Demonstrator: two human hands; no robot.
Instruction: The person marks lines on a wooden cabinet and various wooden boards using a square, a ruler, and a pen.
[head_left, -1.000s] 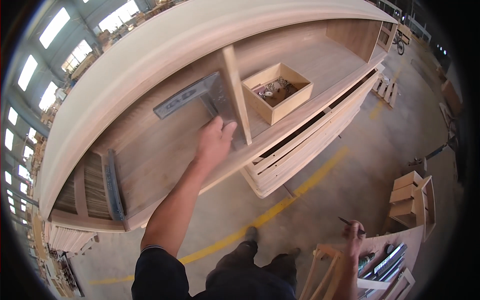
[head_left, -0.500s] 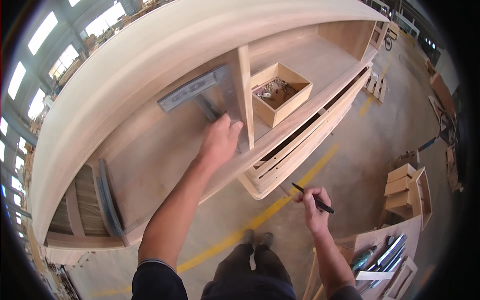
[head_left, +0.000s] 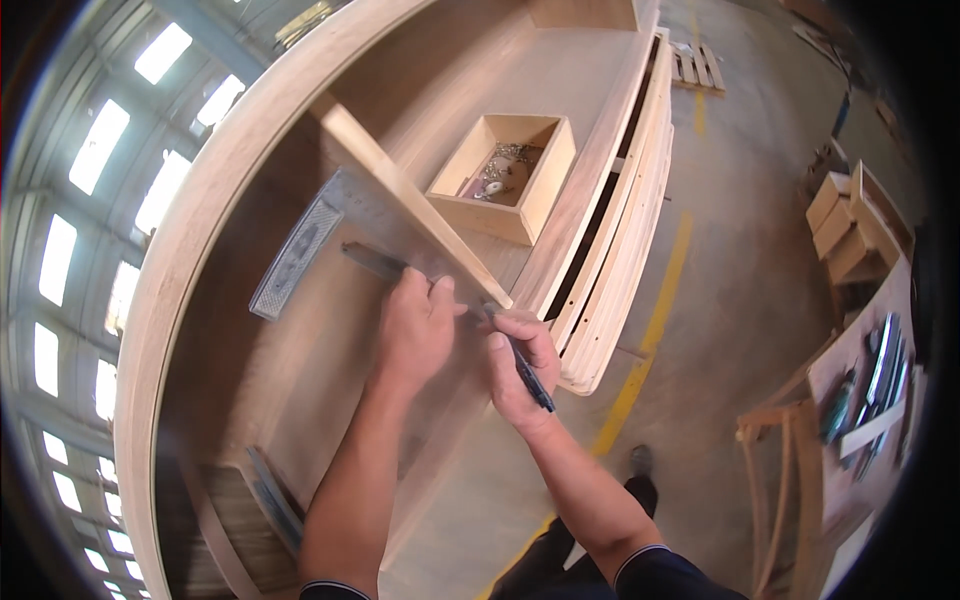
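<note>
My left hand (head_left: 415, 320) grips the dark lower arm of a grey metal bracket (head_left: 290, 265) held against a wooden divider (head_left: 400, 200) inside the curved cabinet. Part of the bracket is hidden by my fingers. My right hand (head_left: 520, 370) holds a black pen (head_left: 530, 380), its upper end at the front end of the divider, close beside my left fingers. Beyond the divider, an open wooden box (head_left: 530, 218) holds small metal hardware and sits on the cabinet's board.
The curved cabinet rim (head_left: 150, 330) arcs round the left. Stacked slatted frames (head_left: 630, 250) lie along its right side. A pallet (head_left: 697, 68) is farther back. At right stand wooden boxes (head_left: 840, 215) and a board with tools (head_left: 815, 385); a dark metal rail (head_left: 275, 495) lies low left.
My right hand has risen from over the floor into the cabinet with the pen, beside my left hand. The view has turned, and the cabinet now runs more steeply away from me.
</note>
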